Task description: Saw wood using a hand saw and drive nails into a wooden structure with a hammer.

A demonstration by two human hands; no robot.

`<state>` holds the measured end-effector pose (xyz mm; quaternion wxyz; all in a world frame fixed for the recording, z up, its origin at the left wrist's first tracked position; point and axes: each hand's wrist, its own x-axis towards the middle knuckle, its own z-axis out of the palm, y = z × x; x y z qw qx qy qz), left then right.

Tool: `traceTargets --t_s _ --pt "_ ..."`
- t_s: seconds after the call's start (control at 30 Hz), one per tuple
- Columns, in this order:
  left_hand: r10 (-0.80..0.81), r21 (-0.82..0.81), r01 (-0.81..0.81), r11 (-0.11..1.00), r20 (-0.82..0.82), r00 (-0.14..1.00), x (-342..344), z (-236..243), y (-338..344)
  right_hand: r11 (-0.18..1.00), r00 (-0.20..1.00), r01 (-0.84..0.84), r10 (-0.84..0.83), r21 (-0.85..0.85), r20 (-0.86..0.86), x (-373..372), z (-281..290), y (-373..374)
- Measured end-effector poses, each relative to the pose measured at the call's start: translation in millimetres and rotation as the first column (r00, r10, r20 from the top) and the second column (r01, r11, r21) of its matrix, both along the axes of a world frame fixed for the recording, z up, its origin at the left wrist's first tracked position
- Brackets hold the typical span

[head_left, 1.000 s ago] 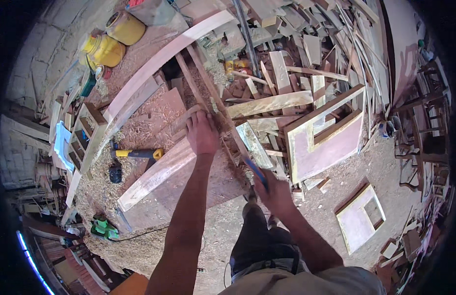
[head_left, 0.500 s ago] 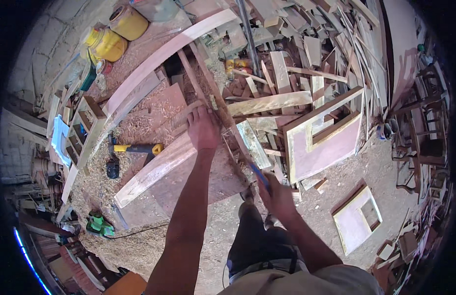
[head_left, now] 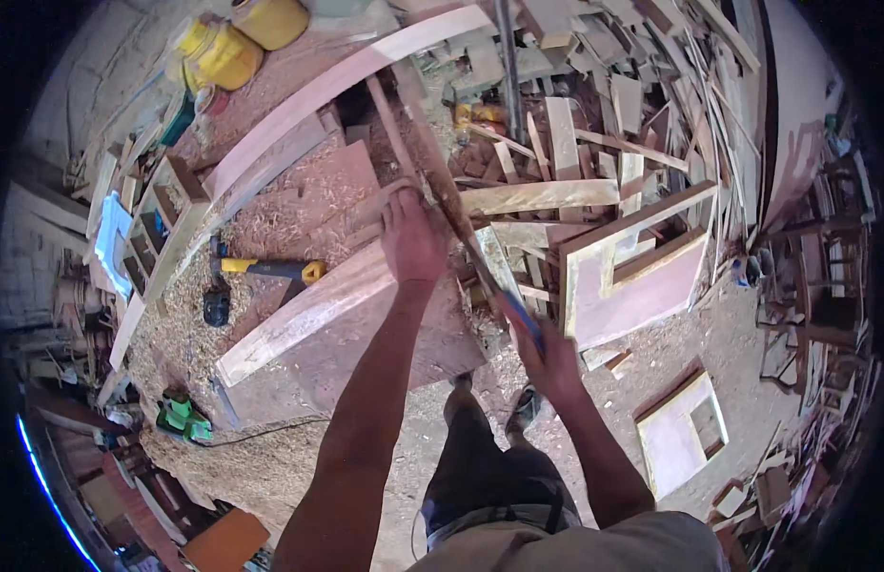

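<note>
My right hand (head_left: 551,362) is closed round the blue handle of a handsaw (head_left: 531,322). The saw's long, brownish blade slants up and to the left, passing close beside my left hand (head_left: 413,234). That hand presses on a wooden strip (head_left: 370,205) at the edge of the work surface, its fingers bent over the wood. Below it, a long curved board (head_left: 308,319) lies across the wood-topped surface (head_left: 385,348). I cannot tell exactly where the blade's teeth meet the wood.
A yellow and black power tool (head_left: 270,268) lies among shavings, and a green corded tool (head_left: 182,416) sits lower left. Yellow jugs (head_left: 223,57) stand at the far left. Offcuts (head_left: 561,143) pile up at the right, near a cut panel frame (head_left: 632,286) and a smaller panel (head_left: 675,443).
My right hand and the saw handle have shifted slightly forward. My left hand stays on the wood. The view has turned a little, and my feet have shifted, with one shoe now showing more fully.
</note>
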<state>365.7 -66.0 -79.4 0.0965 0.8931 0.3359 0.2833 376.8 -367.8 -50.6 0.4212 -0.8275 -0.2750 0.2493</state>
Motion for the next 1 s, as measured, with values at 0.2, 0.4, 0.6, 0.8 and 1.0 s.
traceTargets --t_s 0.2,0.4,0.6,0.8,1.0 --pt "0.02 -0.218 -0.039 0.975 -0.087 0.996 -3.0 7.0 -1.6 0.938 0.98 0.178 -0.198 0.299 0.035 1.4 7.3 67.5" --pt "-0.139 -0.092 0.127 0.988 -0.133 0.981 -7.3 1.2 2.5 0.918 0.978 0.151 -0.194 0.368 0.081 -0.5 80.3 120.2" --pt "-0.307 0.097 0.308 0.946 -0.031 0.951 -20.9 -20.3 7.1 0.842 0.605 -0.5 0.506 -0.202 0.614 8.2 72.3 286.5" --pt "-0.404 -0.144 0.378 0.915 -0.323 0.856 -26.5 -27.2 6.4 0.831 0.519 -0.495 0.516 -0.252 0.681 -34.6 38.8 346.8" --pt "-0.326 -0.14 0.302 0.943 -0.209 0.922 -35.3 24.2 -16.8 0.96 0.733 -0.239 0.08 0.146 0.675 -48.4 69.7 236.9"
